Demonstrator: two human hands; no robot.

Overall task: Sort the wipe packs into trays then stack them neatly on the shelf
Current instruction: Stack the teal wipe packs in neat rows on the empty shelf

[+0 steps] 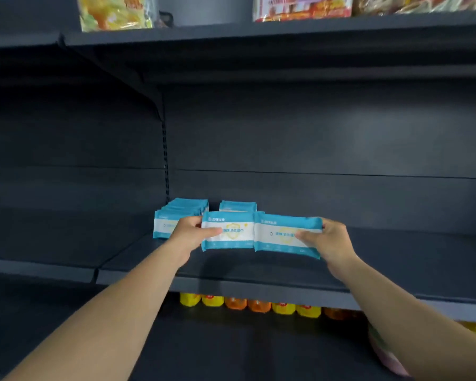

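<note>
Currently both hands are working at the dark shelf (396, 251), each holding one wipe pack upright, side by side, edges touching or nearly so. Left hand (188, 233) is pinching the left pack (231, 229) by its left end, thumb lying across the front face, fingers going behind. Right hand (331, 242) is pinching the right pack (282, 235) by its right end, same grip: thumb in front, fingers behind. Right pack is tilting slightly, its right end lower. Can't tell whether either pack's bottom edge is touching the shelf or hanging just above it.

Behind them, toward the shelf's back left corner, a row of packs (176, 218) is standing upright front to back, and a second shorter row (238, 207) is sitting just to its right. Yellow and orange bottles (248, 303) are lining the level below; colourful bags (302, 8) are sitting on the level above.
</note>
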